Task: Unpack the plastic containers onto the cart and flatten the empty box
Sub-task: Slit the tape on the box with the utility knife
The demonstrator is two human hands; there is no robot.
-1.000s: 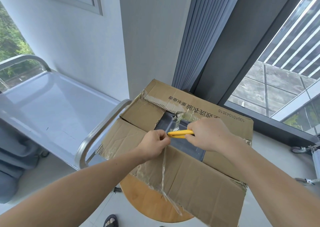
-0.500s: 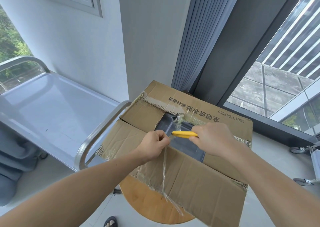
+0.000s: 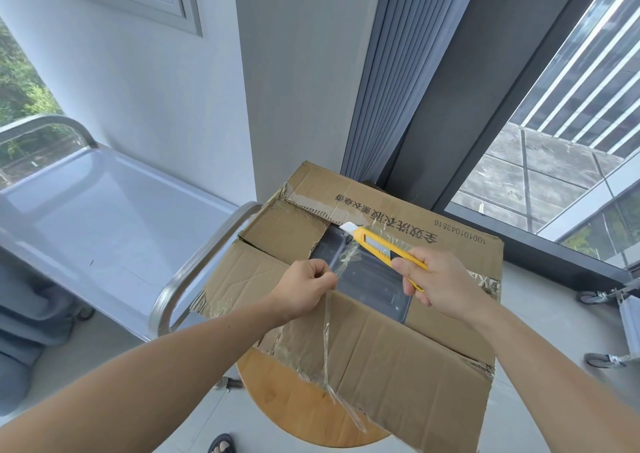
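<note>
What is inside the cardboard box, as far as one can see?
Through the gap between the flaps of the box, a dark plastic container shows. The flaps cover the rest, so how many containers lie inside cannot be told.

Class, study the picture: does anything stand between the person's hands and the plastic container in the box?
Yes. A clear tape strip, pinched by the left hand, crosses the opening above the container, cardboard flaps cover its edges, and the right hand holds a knife.
</note>
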